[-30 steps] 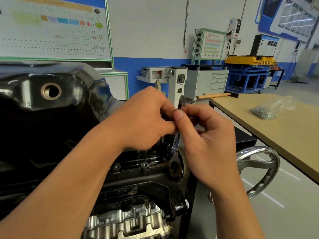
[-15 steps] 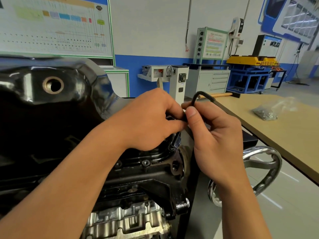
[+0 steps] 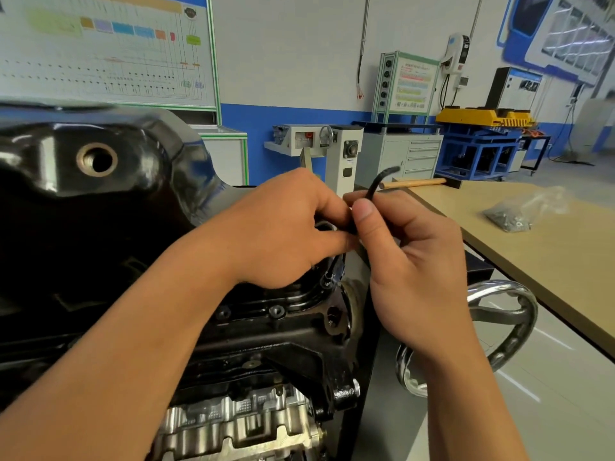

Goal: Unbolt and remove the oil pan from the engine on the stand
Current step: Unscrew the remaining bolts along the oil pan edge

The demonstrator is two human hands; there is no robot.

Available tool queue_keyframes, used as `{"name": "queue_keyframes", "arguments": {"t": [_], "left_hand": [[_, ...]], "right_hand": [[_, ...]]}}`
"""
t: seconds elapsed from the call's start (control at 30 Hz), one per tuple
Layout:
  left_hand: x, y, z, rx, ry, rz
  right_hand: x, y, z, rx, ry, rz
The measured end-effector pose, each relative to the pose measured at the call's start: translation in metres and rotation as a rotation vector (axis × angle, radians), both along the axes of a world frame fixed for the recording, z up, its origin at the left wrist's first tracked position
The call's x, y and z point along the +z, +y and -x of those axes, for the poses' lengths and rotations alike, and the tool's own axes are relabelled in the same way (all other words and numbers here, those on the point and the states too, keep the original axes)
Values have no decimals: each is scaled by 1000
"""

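- The oil pan (image 3: pixel 139 207), glossy black, fills the upper left of the frame and sits on top of the engine (image 3: pixel 266 347), which is turned upside down on its stand.
- A round brass-coloured drain hole (image 3: pixel 96 159) shows open in the pan's side, towards the upper left.
- The left hand (image 3: pixel 286 234) reaches in from the lower left to the pan's right-hand corner at the centre of the frame, fingers curled, pinching the shaft of a black hex key (image 3: pixel 374 186).
- The right hand (image 3: pixel 409 261) comes from the lower right and touches the left. Its thumb and forefinger pinch the same key just below its bend, and the other fingers are loosely curled.
- The key's short arm sticks up and to the right above both hands. Its lower end shows beneath the left hand, going down to the pan's flange at that corner, but the tip itself is too dark to make out.
- Two flange bolts (image 3: pixel 276 310) are seated in the pan's rim, just below the left hand.
- Bare aluminium engine castings (image 3: pixel 239 424) lie at the bottom centre.
- A chrome handwheel (image 3: pixel 506 314) is right of the right wrist.
- A tan table (image 3: pixel 549 261) runs along the right edge and carries a clear plastic bag (image 3: pixel 519 211) of small metal parts and, at its far end, a wooden handle (image 3: pixel 412 183).
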State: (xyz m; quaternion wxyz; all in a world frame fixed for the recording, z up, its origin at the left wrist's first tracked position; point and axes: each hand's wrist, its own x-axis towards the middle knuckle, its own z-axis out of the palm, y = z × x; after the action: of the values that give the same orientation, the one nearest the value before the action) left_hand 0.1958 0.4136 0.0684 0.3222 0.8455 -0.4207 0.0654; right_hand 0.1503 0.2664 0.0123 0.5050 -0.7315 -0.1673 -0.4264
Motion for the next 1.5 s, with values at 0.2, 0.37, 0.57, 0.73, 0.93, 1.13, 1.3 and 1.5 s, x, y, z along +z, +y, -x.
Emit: {"name": "queue_keyframes", "arguments": {"t": [0.2, 0.37, 0.57, 0.73, 0.93, 1.13, 1.3, 1.5], "left_hand": [[-6, -4, 1, 114, -73, 117], [-6, -3, 2, 110, -91, 80], [-2, -2, 3, 56, -52, 7], [-9, -6, 2, 172, -107, 81], [-3, -1, 3, 56, -56, -3], [-6, -5, 2, 141, -72, 84], [-3, -2, 3, 31, -9, 32], [2, -1, 3, -25, 47, 45]], "right_hand": [[0, 2, 2, -8, -49, -141], [0, 2, 2, -22, -43, -102], [0, 0, 4, -10, 10, 18], [0, 1, 3, -29, -66, -158], [-1, -1, 3, -36, 9, -25], [-1, 2, 3, -23, -48, -84], [1, 2, 4, 60, -44, -94], [3, 3, 6, -17, -17, 23]]}}
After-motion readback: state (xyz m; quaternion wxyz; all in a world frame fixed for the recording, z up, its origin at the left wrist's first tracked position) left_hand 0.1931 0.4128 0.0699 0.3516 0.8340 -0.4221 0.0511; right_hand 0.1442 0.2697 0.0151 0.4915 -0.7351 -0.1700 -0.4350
